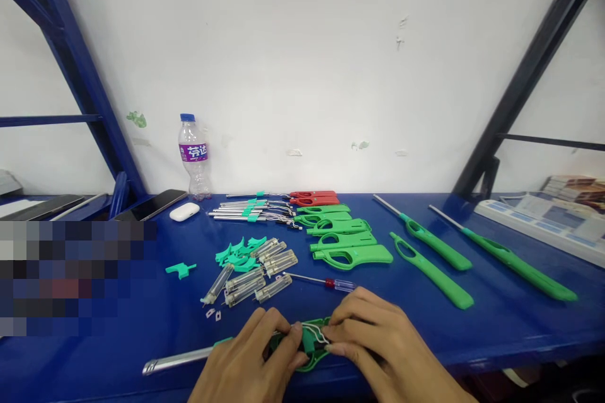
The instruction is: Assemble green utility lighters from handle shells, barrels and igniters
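Near the table's front edge lies a half-built gas lighter with a green shell (pixel 309 365), its long metal tube (pixel 178 360) pointing left. White wires (pixel 316 329) and a teal trigger piece show inside the opened shell. My left hand (pixel 248 359) is closed on the lighter, thumb and forefinger pinching the inner parts. From the right, my right hand (pixel 382 337) pinches at the wires and the shell; its fingertips partly hide what they grip. Just beyond lies a screwdriver (pixel 326 281) with a clear and red handle. Clear fuel tanks (pixel 243 289) and teal triggers (pixel 241 255) lie loosely piled behind my left hand.
Green shell halves (pixel 352 256), red shells (pixel 314 198) and metal tubes with wires (pixel 250 209) lie farther back. Green lighters (pixel 439 244) rest at right. A bottle (pixel 193 160), white case (pixel 184 211), phone (pixel 158 203) and power strip (pixel 543 227) stand around the edges.
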Tool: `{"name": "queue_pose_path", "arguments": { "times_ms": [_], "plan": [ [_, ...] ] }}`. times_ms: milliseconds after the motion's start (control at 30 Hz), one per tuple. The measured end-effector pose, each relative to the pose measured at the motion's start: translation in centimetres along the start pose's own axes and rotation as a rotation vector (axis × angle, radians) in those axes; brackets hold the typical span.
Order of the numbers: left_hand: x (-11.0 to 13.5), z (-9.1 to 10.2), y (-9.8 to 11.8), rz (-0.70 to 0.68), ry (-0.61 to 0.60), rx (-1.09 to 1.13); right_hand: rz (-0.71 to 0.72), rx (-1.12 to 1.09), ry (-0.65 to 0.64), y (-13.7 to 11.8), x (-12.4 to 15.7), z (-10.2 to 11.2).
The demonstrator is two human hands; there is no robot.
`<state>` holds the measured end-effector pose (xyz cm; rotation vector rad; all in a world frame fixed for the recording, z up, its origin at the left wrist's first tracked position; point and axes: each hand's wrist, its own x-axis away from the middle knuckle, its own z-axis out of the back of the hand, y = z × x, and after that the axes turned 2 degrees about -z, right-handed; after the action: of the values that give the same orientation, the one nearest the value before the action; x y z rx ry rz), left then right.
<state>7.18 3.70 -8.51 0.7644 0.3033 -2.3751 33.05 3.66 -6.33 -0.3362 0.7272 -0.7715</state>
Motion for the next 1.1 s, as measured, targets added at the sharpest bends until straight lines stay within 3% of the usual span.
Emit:
{"name": "queue_pose_path", "arguments": {
  "times_ms": [300,600,900,1100],
  "plan": [
    [0.13,-0.14,0.17,0.052,0.027,0.051,0.097,0.174,0.056,-0.1,0.17,-0.37],
    [0.05,-0.24,0.66,0.123,0.085,0.1,0.045,0.156,0.031,-0.3,0.22,-0.26],
    [-0.57,0.22,0.61,0.148,0.093,0.153,0.114,0.294,0.05,-0.21,0.31,-0.42],
    [-0.61,0.21,0.7,0.182,0.02,0.163,0.114,0.275,0.05,-0.1,0.38,-0.52]
  ]
}}
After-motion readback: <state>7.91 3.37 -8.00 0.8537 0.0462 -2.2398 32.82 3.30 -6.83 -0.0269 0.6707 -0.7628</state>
